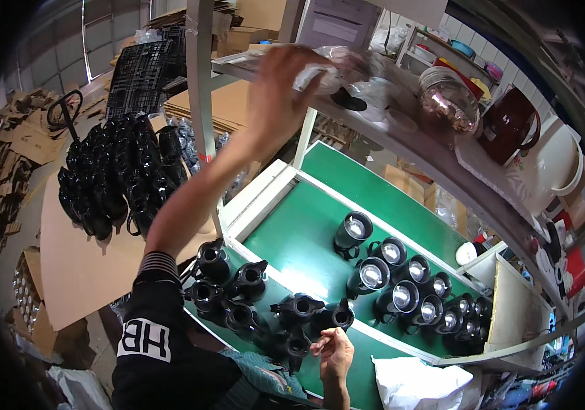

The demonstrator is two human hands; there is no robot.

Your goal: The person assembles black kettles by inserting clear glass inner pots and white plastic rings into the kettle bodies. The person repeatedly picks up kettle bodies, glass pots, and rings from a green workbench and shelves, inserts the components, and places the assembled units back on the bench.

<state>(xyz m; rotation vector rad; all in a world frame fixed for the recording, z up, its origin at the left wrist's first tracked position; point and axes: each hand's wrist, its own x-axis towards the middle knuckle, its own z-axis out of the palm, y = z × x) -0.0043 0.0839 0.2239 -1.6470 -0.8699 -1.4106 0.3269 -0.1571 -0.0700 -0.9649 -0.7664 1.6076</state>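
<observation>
My left hand (282, 92) is raised to the shelf (402, 154) and smeared by motion. Clear and white wrapped items (337, 72) lie beside its fingers; whether it holds any cannot be made out. Low in front of me, my right hand (334, 352) has its fingers curled together just below a black jug shell (339, 316). Anything in that grip is too small to see. Several more black spouted jug shells (241, 316) stand at the near left of the green bench. Farther right is a group of black handled jugs (373, 275) with shiny silvery insides.
Many black jug shells (118, 171) are massed on a cardboard-covered surface (77, 273) at left. A shelf post (201, 102) rises beside my left arm. The shelf carries a clear round container (449, 102) and a dark red jug (511, 126). A white bag (419, 386) lies near right.
</observation>
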